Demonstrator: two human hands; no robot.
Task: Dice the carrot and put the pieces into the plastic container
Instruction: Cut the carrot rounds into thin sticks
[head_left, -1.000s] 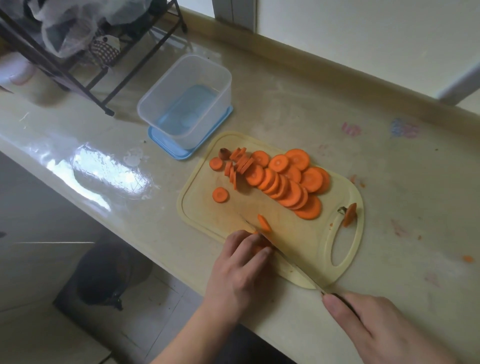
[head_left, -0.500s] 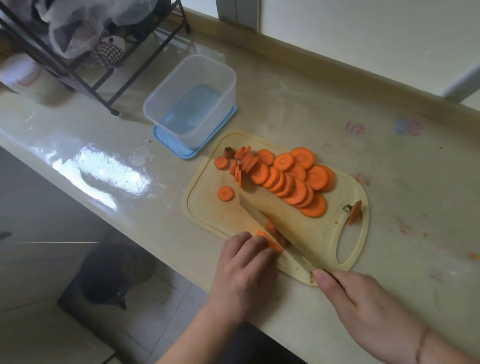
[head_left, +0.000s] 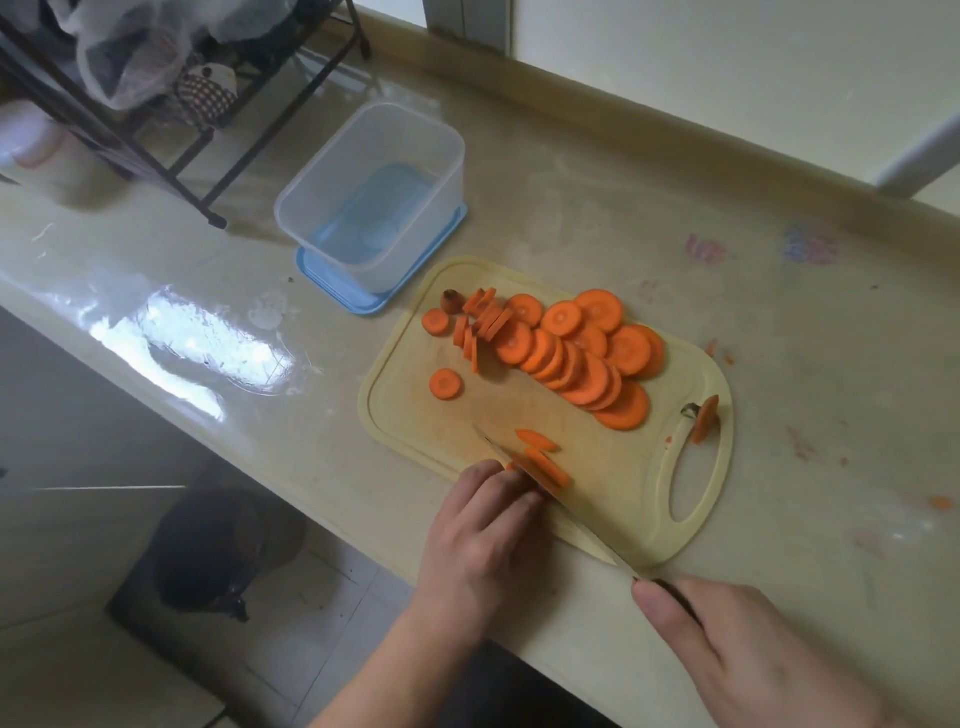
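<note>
Gripping the knife (head_left: 550, 499) by its dark handle, your right hand (head_left: 737, 649) sits just off the near edge of the cutting board (head_left: 613, 483), fingers curled round the handle, index finger stretched along its top. The blade runs diagonally across the board's near-left part, its tip pointing toward the left edge. Your left hand (head_left: 488, 530) rests at the board's near edge, curled fingertips pressing down a small carrot piece (head_left: 511, 466) right against the blade; how much carrot lies beneath the fingers you cannot tell. On the blade's far side lie about three thin cut strips (head_left: 543, 457), one slightly apart from the others.

Across the far half of the board runs one overlapping row of carrot rounds (head_left: 582, 353), roughly twenty; an exact count isn't possible where they overlap. Two single rounds lie apart near the left side, one (head_left: 435, 322) at the far-left corner, one (head_left: 445, 384) nearer the middle. One stem-end piece (head_left: 704, 418) leans at the handle hole on the right.

One clear plastic container (head_left: 374, 192), holding nothing, stands on its blue lid (head_left: 363, 296) on the counter (head_left: 805, 415), just beyond the board's far-left corner. One black wire rack (head_left: 171, 130) stands at the counter's far-left.
</note>
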